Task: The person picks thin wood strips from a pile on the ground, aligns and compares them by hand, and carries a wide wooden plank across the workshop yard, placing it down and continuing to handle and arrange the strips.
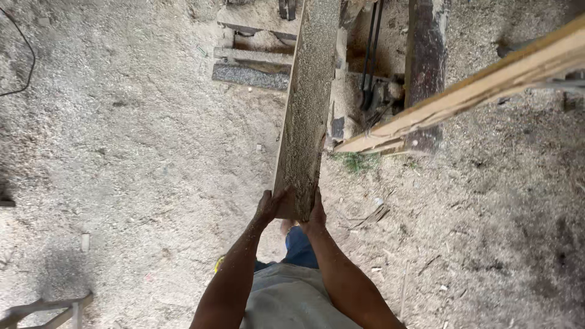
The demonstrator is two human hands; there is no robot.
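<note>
Plank (304, 116) runs lengthwise away from the person, its long axis going from the near end at the hands up toward the top of the view, leaning slightly to the right as it goes. Its near end sits at about waist height, above the sawdust-covered floor (134, 158), and the far end passes out of the top of the view over a low wooden frame (253, 64). The broad upper face is thick with pale sawdust, rough and speckled, with a darker shaded edge along its right side and a ragged, darker near end. The left hand (268, 207) grips the near left corner, fingers wrapped onto the face. The right hand (317, 214) clasps the near right corner, fingers around the edge. To the right, a lighter, cleaner board (481, 85) slants across the view, well apart from the hands, crossing a dark post (425, 55).
</note>
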